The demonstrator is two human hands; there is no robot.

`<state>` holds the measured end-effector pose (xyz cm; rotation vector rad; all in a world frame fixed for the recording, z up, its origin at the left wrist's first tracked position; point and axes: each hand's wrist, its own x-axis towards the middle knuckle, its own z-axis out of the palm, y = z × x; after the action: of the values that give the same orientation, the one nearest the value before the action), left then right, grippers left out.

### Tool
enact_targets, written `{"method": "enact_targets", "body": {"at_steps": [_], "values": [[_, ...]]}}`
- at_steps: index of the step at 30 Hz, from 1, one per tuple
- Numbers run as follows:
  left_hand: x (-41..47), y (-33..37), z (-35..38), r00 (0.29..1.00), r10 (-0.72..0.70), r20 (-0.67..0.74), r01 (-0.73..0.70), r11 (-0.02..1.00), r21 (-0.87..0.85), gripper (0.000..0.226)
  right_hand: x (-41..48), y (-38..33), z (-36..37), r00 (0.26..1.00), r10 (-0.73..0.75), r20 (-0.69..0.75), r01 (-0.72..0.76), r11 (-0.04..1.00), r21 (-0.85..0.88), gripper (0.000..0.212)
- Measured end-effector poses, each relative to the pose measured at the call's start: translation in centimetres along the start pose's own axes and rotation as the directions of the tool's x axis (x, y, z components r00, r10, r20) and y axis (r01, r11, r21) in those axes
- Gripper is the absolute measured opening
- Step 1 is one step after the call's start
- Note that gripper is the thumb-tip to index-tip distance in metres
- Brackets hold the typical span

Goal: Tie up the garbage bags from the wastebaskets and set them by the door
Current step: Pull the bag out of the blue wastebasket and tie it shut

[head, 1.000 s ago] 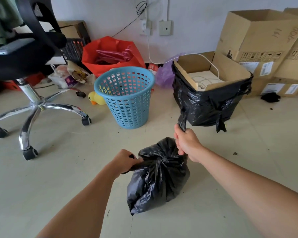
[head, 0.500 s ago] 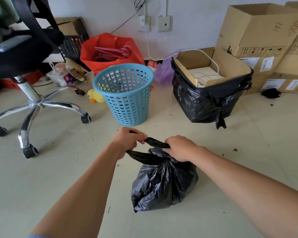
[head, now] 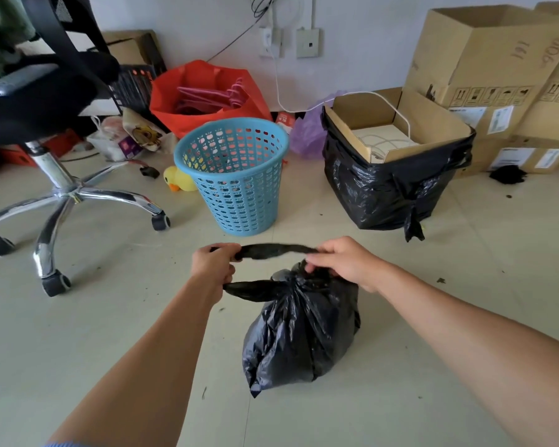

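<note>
A full black garbage bag (head: 300, 333) sits on the floor in front of me, its neck gathered at the top. My left hand (head: 213, 264) grips two twisted black strips of the bag's neck, one above and one below its fist. The upper strip (head: 271, 250) stretches across to my right hand (head: 346, 262), which pinches its other end just above the bag's knot. Behind the bag stands a blue perforated wastebasket (head: 236, 175) with no liner in it.
A cardboard box wrapped in a black bag (head: 391, 185) stands at the right, larger cartons (head: 494, 59) behind it. An office chair (head: 55, 195) with a chrome base is at the left. A red bag (head: 207, 91), a yellow duck toy (head: 178, 179) and clutter line the wall.
My right hand came down from holding a strip high above the bag to the bag's neck. Both hands now stretch a strip level between them, and have moved apart in the last half second.
</note>
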<state>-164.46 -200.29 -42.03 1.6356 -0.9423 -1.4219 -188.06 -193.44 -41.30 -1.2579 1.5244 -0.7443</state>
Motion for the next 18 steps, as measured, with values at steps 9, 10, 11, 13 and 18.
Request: {"method": "enact_targets", "body": {"at_steps": [9, 10, 11, 13, 18], "values": [[-1.4, 2.6, 0.9, 0.998, 0.016, 0.067, 0.001, 0.968, -0.252, 0.014, 1.1, -1.1, 2.0, 0.994, -0.034, -0.101, -0.019, 0.875, -0.484, 0.030], [-1.8, 3.2, 1.5, 0.995, 0.060, 0.080, -0.040, 0.970, -0.239, 0.013, 1.0, -1.1, 2.3, 0.997, -0.011, -0.074, -0.040, 0.760, -0.648, 0.028], [-2.1, 3.9, 2.0, 0.990, 0.108, 0.089, -0.087, 0.973, -0.214, 0.011, 0.8, -1.1, 2.6, 0.999, 0.000, -0.034, -0.025, 0.674, -0.739, 0.027], [-2.4, 4.9, 2.8, 0.975, 0.195, 0.108, -0.176, 0.970, -0.166, 0.012, 0.1, -1.2, 3.1, 0.997, 0.031, 0.071, 0.035, 0.628, -0.777, 0.028], [-3.2, 5.6, 3.5, 0.948, 0.247, 0.202, -0.220, 0.964, -0.149, 0.017, -1.1, -1.7, 3.7, 0.996, 0.031, 0.078, 0.054, 0.472, -0.880, 0.065]]}}
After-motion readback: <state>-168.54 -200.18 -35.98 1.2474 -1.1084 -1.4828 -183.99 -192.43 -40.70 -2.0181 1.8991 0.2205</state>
